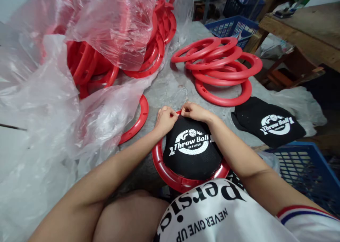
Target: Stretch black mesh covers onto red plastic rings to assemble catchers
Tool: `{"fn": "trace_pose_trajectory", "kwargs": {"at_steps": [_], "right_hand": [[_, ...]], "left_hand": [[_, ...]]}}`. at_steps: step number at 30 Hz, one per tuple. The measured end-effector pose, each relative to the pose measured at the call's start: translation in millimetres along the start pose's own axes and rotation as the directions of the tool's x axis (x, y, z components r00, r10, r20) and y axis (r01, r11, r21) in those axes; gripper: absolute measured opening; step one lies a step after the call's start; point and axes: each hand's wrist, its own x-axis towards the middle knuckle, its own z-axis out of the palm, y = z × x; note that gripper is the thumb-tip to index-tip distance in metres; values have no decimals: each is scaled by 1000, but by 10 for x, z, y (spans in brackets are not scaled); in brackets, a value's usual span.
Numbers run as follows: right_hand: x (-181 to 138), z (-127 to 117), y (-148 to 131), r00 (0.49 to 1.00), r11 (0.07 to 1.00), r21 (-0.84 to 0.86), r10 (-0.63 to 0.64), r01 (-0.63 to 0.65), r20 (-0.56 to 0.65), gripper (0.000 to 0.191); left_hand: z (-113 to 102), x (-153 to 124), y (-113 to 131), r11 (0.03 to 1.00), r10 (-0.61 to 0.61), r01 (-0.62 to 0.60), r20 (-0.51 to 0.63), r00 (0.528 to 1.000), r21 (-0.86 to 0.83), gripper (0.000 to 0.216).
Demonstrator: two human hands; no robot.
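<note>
A red plastic ring (162, 166) leans against my body at the table's front edge. Across its opening lies black mesh fabric (192, 166) with a white "Throw Ball" print. At the ring's far rim, my left hand (166, 119) is closed, thumb and fingers pinching the fabric's edge. Close beside it, my right hand (195, 111) pinches the same edge from the right. The fabric covers the middle of the ring, and dark gaps show at its left side. My forearms hide parts of the ring's left and right sides.
Loose red rings (223, 101) are piled ahead on the grey table (170, 90). Clear plastic sheeting (53, 104) with many rings inside spreads over the left. Black printed fabric pieces (268, 123) lie at right, above a blue crate (305, 157). Another blue crate (228, 24) stands behind.
</note>
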Motion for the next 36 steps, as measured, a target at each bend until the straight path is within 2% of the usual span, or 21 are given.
{"fn": "trace_pose_trajectory", "kwargs": {"at_steps": [6,10,14,17,19,22,24,27,30,36], "right_hand": [[0,10,-33,999,993,-115,-7,3,-41,12],[10,30,-44,998,991,-132,9,-17,-60,11],[15,29,-42,994,995,-70,59,-66,-96,10],[-5,-42,-5,997,997,36,72,-73,6,6],[-34,-113,50,997,998,45,42,-45,64,13],[-114,-198,154,999,997,-70,30,-32,-25,18],[-201,-214,207,993,987,-144,62,-76,-99,18],[-387,-165,229,982,961,-234,111,-145,-153,22],[-605,-45,199,969,935,-295,141,-198,-202,23],[-860,208,157,930,939,-245,152,-241,-334,20]], "left_hand": [[30,27,6,998,-40,40,0,999,51,13],[31,58,3,997,-54,53,21,998,57,13],[-41,69,-58,991,-42,46,35,999,-127,10],[-150,-15,-91,975,-85,78,-27,996,-210,15],[-223,-129,-70,993,-61,53,-71,996,-105,19],[-294,-334,33,975,88,-82,-17,996,208,15],[-303,-446,126,899,184,-198,76,980,391,13],[-263,-532,233,753,292,-345,184,938,560,19],[-192,-532,253,666,334,-398,225,915,631,23],[-128,-496,160,703,303,-365,206,930,610,17]]}}
